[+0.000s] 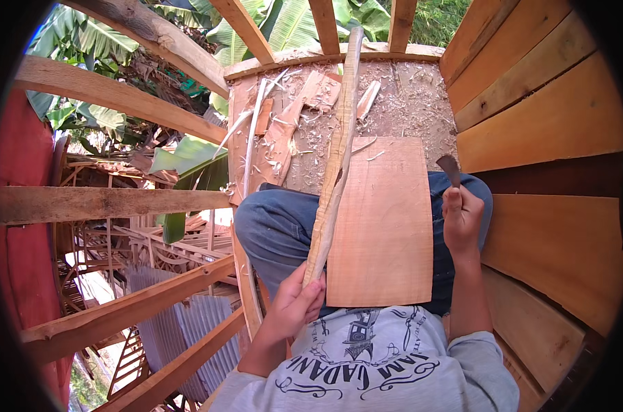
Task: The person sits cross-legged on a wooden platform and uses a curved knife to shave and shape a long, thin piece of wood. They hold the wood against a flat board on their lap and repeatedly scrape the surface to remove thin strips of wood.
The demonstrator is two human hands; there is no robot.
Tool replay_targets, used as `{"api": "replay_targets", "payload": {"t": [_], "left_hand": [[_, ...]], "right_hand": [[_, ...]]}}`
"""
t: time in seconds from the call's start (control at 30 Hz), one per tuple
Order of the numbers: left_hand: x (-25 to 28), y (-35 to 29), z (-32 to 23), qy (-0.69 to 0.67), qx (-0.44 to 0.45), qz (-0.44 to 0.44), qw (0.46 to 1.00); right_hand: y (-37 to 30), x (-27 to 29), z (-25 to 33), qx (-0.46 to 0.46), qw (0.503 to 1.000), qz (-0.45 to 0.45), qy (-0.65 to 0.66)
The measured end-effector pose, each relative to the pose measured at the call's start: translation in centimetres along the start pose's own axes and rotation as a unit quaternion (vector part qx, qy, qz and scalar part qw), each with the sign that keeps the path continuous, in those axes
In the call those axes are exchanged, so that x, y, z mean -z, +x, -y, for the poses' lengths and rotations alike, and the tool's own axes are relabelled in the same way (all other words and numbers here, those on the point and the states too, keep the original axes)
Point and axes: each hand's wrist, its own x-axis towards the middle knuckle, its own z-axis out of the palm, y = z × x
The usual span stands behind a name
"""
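Note:
My left hand [298, 302] is closed round the lower end of a long, slightly bent wooden strip [347, 103] with rough edges. The strip slants up and away from me, passing along the left edge of a flat, pale board [383, 226] that lies across my lap. Out to the right, over my knee, my right hand [462, 216] grips a knife [449, 167]. Its short, dark blade points up and away from me, while the handle is hidden in my fist. The blade is apart from both the strip and the board.
Curly wood shavings [421, 103] and thin offcuts [284, 137] litter the plank floor beyond my legs. A plank wall [552, 130] rises close on my right. Spaced wooden rails [119, 204] stand on the left, with corrugated sheets [201, 336] beyond them.

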Motion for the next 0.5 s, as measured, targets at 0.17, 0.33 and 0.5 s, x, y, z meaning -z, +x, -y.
{"api": "replay_targets", "payload": {"t": [0.17, 0.33, 0.5], "left_hand": [[-1.8, 1.8, -1.4, -0.084, 0.014, 0.097, 0.992], [-2.9, 2.5, -2.1, -0.188, 0.057, 0.170, 0.966], [-3.5, 2.9, -1.5, -0.251, 0.102, 0.217, 0.938]], "right_hand": [[-2.7, -1.8, 0.8, -0.126, 0.973, 0.096, 0.170], [-4.3, -2.8, 4.2, -0.168, 0.898, 0.190, 0.359], [-3.9, -3.3, 6.9, -0.193, 0.856, 0.214, 0.428]]}}
